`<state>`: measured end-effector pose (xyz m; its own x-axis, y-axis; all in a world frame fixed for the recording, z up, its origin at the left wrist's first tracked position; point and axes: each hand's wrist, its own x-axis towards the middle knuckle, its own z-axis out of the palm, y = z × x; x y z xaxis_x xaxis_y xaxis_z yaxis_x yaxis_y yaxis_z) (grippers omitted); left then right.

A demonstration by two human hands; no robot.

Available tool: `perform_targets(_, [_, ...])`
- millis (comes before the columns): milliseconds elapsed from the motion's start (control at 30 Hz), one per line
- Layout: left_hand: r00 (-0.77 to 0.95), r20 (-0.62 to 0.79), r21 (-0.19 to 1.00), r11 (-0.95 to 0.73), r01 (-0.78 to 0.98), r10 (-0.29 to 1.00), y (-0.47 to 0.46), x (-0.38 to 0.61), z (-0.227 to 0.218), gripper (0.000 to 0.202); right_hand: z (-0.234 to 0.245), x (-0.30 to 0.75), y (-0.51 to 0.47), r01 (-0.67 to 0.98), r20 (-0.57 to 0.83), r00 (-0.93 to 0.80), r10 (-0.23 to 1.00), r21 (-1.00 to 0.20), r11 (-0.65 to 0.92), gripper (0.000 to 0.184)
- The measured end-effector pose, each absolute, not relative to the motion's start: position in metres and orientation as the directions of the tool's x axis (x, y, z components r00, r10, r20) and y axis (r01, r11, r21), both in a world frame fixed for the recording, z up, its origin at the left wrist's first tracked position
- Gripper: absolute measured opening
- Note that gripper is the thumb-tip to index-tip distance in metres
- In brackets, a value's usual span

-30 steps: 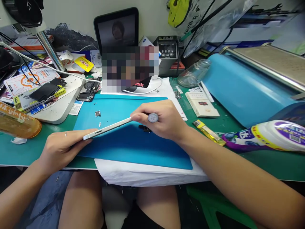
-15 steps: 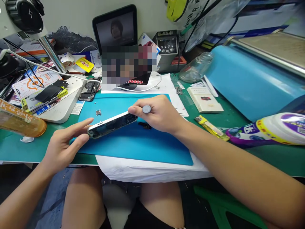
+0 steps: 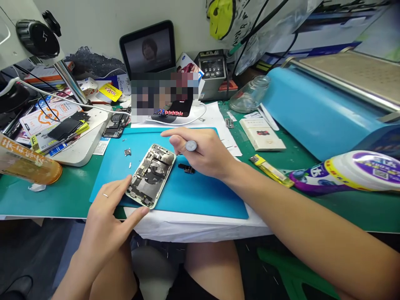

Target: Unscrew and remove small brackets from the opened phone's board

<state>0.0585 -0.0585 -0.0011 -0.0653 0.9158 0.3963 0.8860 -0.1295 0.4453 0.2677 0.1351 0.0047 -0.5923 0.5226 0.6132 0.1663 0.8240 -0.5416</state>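
Observation:
An opened phone frame (image 3: 150,175) lies slanted on the blue mat (image 3: 200,200), its inner parts facing up. My left hand (image 3: 109,216) is closed on it, with fingers along the left edge and the thumb at the bottom corner. In my right hand (image 3: 206,152) is a slim tool with a round grey end (image 3: 191,145), perhaps a screwdriver; its tip is hidden. That hand hovers by the phone's upper right corner, index finger stretched out. A small black part (image 3: 186,168) rests on the mat beneath it. Left of the phone sit a small metal part (image 3: 128,152) and a tiny pale piece (image 3: 130,165).
Another opened phone (image 3: 115,125) is at the mat's upper left. A tilted screen (image 3: 150,50) stands at the back. On the left is a drink cup (image 3: 34,164); on the right, a white box (image 3: 262,134), a glass jar (image 3: 250,93) and a purple-white bottle (image 3: 346,173).
The phone has gone from tilted on edge between both hands to lying face up on the mat. My left hand has shifted right and nearer me; my right hand has let go of the phone.

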Motion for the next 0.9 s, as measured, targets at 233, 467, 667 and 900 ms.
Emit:
perform_targets(233, [-0.063,0.407,0.333,-0.085,0.939,0.911,-0.061,0.072,-0.015,0.064,0.004,0.267,0.134,0.102,0.709,-0.533,0.462,-0.488,0.867,0.042])
perform_targets(467, [-0.144,0.321,0.282,0.051,0.958,0.936,-0.054,0.093,-0.010,0.082,0.002,0.268,0.134,0.029,0.779,-0.441,0.446,-0.484,0.875,0.049])
perform_targets(667, [-0.204,0.223,0.234,0.151,0.961,0.953,-0.027,0.099,0.003,0.079,0.000,0.267,0.135,-0.034,0.824,-0.358,0.440,-0.482,0.875,0.050])
perform_targets(900, [-0.205,0.152,0.164,0.180,0.970,0.967,-0.014,0.101,0.005,0.090,0.002,0.267,0.137,-0.049,0.826,-0.306,0.474,-0.511,0.858,0.065])
